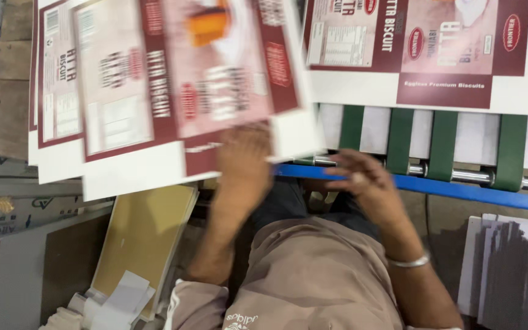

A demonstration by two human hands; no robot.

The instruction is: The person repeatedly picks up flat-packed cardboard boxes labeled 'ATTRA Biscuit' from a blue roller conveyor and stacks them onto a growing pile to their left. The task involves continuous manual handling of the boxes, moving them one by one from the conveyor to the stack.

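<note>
The left hand (244, 162) has a grip on the lower edge of a printed carton sheet (178, 79), lifted and blurred above the stack (56, 91) at the left. The right hand (365, 183) rests loose and part open by the blue rail (459, 189), holding nothing. Another sheet (423, 49) already lies on the green belts (444, 143); I judge many remain.

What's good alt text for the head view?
The left hand lifts a fanned stack of printed maroon-and-white carton sheets, blurred by motion. The right hand, open, rests by a blue rail with green belts, where another printed sheet lies.
</note>
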